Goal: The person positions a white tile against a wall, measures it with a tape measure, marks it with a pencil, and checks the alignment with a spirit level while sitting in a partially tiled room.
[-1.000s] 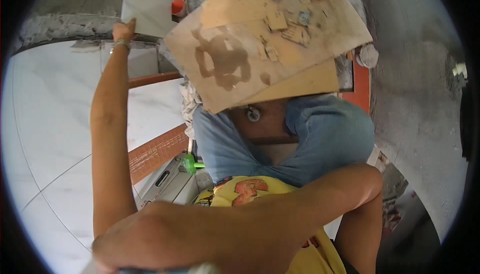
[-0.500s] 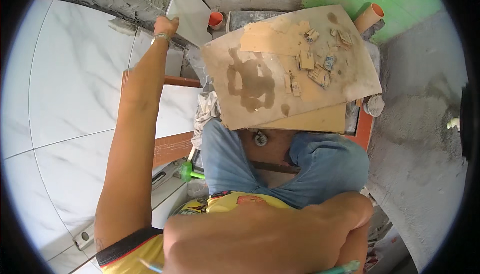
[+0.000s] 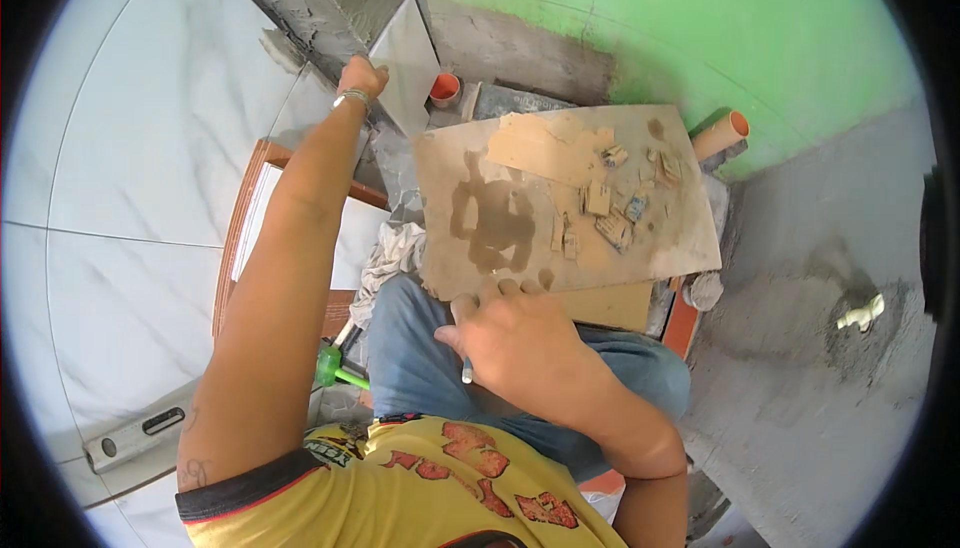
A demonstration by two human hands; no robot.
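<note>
My left hand (image 3: 362,78), with the arm stretched far forward, grips the near-left edge of a pale veined tile (image 3: 408,66). The tile leans on edge in the far corner, beside an orange pipe end (image 3: 446,89). My right hand (image 3: 515,328) is over my lap, at the near edge of a stained board (image 3: 590,223). Its fingers are curled, and a thin pen-like stick (image 3: 467,372) with a pale tip pokes out below the thumb. The rest of that stick is hidden in the hand.
Torn cardboard scraps (image 3: 612,230) lie on the board. Large white tiles (image 3: 140,158) cover the left side, with a spirit level (image 3: 140,433) on them. A green mallet (image 3: 328,366) and a crumpled cloth (image 3: 392,263) are by my left leg. Another pipe (image 3: 722,133) sticks out far right.
My right hand has come from close by my chest out to the board's near edge, holding the stick. My left hand stays on the tile. The whole view has shifted.
</note>
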